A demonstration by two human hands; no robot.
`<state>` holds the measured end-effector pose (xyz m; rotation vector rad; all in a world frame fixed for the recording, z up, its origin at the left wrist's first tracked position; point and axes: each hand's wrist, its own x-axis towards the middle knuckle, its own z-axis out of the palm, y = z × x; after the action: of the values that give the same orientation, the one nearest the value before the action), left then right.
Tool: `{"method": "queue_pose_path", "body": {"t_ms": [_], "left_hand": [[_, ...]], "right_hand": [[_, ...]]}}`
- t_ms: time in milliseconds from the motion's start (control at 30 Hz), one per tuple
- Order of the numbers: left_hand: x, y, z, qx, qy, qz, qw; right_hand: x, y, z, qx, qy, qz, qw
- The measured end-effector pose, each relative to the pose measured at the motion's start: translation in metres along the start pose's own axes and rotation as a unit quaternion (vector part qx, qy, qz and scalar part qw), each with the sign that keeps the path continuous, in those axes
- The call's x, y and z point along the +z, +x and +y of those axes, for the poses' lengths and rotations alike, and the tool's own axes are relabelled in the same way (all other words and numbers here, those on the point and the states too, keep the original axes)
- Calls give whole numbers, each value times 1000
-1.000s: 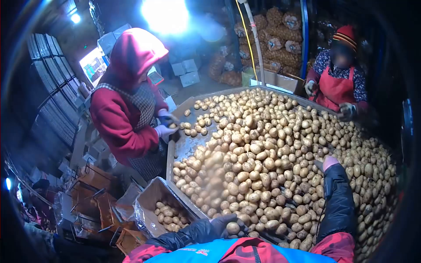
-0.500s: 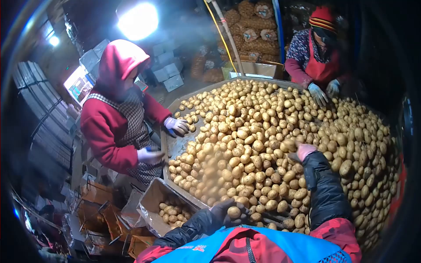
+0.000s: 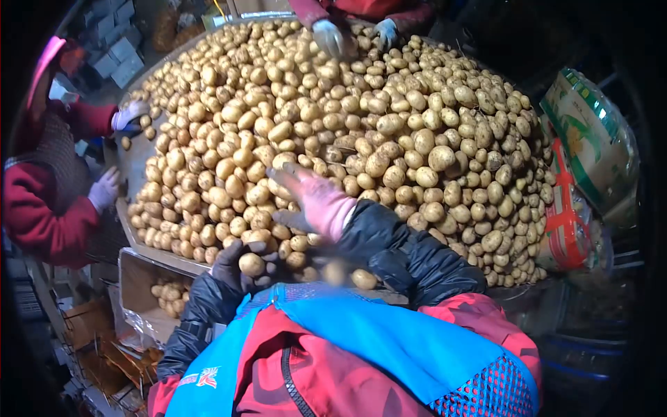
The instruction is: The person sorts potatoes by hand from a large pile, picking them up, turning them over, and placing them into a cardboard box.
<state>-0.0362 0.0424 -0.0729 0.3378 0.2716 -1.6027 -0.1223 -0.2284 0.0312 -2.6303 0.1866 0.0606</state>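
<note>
My left hand (image 3: 233, 270), in a dark glove, is at the near edge of the heap with its fingers closed around a potato (image 3: 251, 264). Over the middle of the potato heap (image 3: 410, 139) reaches my right hand (image 3: 316, 201), in a pink glove with grey fingers. Its fingers and thumb are spread, and the fingertips are close to or touching potatoes; no potato shows in its grip. A blurred potato (image 3: 335, 272) and a sharper potato (image 3: 363, 279) are close to my body, below my right forearm.
The table's metal rim (image 3: 149, 251) borders the heap. A box (image 3: 142, 278) with some potatoes stands below it at the left. One co-worker's gloved hands (image 3: 104, 189) are at the left edge; another's gloved hands (image 3: 328, 38) work the far side. Printed packaging (image 3: 590, 139) stands at right.
The view has swung down and to the right. My right hand has opened and come across the heap towards my left hand, which still holds a potato. The left co-worker's hands stay near the rim.
</note>
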Motion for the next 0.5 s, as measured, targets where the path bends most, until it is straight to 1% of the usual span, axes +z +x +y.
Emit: {"method": "queue_pose_path", "body": {"t_ms": [67,133,167,200,233,267,300,367,400,467,500], "left_hand": [[1,-6,2,18,40,25,999],[1,-6,2,3,29,19,999],[0,-5,3,3,28,10,1000],[5,-5,1,2,18,5,1000],[5,-5,0,4,19,6,1000],[8,-5,0,6,21,8,1000],[12,-7,-1,13,31,27,999],[7,-4,0,21,36,13,999],[4,-4,-2,19,43,-1,999],[8,-3,-2,20,53,-5,998],[6,-2,-3,26,59,-27,998]], "right_hand": [[-14,10,43,-88,-80,132,984],[-69,16,75,93,-40,133,986],[-92,21,87,201,-69,137,967],[-96,32,132,238,-201,128,942],[-98,30,160,213,-251,132,935],[-111,38,155,311,-218,-25,925],[-104,39,149,298,-253,-13,920],[-81,42,128,281,-336,0,899],[-71,42,115,271,-332,-6,904],[-39,42,103,268,-232,-35,935],[-26,39,94,252,-251,1,935]]}}
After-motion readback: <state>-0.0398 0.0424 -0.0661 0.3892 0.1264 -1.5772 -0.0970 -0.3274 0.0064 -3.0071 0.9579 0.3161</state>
